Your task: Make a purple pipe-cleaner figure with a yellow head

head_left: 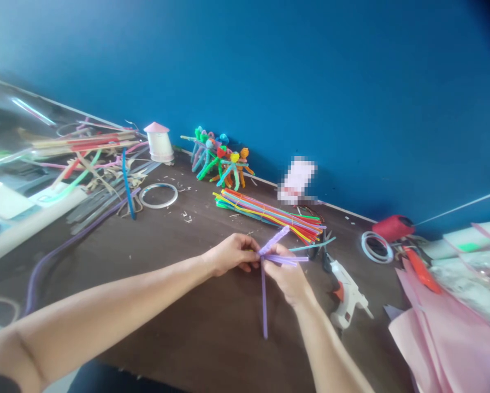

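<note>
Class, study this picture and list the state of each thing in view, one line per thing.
Purple pipe cleaners, crossed at the middle, ends free.
Left hand, pinching them.
Right hand, pinching them.
Coloured pipe cleaner bundle, gathered, lying flat.
Glue gun, lying on its side, not held.
Pink paper, loose sheets in a heap.

The light is bright and strongest toward the upper left, where the blue wall (310, 82) washes out to a pale haze, while its top right corner falls nearly black. Glare whitens the glossy plastic sheet (15, 125) at the left edge. Shadows stay soft, a dim smudge on the wall behind the colourful figures (222, 158). My left hand (228, 254), right hand (285, 273) and the purple straws (275, 256) look slightly soft. The wide lens tilts the dark table (179, 234) and stretches the edges. A pale pink object (297, 180) is blurred into coarse pixels.
</note>
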### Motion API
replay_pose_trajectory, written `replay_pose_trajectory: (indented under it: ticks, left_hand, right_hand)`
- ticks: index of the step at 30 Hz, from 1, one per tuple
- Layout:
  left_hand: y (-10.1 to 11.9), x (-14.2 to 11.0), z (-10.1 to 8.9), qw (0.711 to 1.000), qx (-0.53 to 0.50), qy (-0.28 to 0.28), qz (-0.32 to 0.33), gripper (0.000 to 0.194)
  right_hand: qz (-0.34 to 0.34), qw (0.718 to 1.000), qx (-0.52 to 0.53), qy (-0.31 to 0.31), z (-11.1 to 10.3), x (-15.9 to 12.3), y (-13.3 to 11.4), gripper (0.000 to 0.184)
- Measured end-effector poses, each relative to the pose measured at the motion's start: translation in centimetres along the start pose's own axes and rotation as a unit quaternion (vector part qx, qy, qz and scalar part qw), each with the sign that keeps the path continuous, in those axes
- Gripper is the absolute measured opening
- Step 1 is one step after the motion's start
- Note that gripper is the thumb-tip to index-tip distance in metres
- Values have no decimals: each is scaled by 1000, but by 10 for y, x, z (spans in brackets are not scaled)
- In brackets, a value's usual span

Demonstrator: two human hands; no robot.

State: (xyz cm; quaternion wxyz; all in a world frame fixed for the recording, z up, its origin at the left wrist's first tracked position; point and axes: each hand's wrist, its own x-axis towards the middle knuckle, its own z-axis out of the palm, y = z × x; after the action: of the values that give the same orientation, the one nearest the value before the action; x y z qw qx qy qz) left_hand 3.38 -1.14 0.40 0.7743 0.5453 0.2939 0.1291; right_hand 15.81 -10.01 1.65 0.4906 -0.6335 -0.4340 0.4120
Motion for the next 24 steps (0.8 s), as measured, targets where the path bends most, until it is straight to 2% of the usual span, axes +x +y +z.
replay_pose_trajectory:
  ticks: [4,9,17,21,24]
  left_hand:
    - [4,-1,-1,1000,-19,-1,-20,21]
    - [7,-1,-5,999,-19,-25,-43,16]
    - [2,0,-9,997,-29,-58,-30,16]
    - [1,-1,-7,998,-34,-50,-5,16]
    - [1,-1,-6,998,-34,-53,7,17]
  right_hand:
    - [17,1000,8,3,-1,0,1,6]
    - [57,995,77,-33,0,-1,4,7]
    - [105,983,134,-63,-1,-3,6,9]
    - [97,987,121,-50,-2,-2,5,10]
    - [80,994,68,-31,-1,-2,3,9]
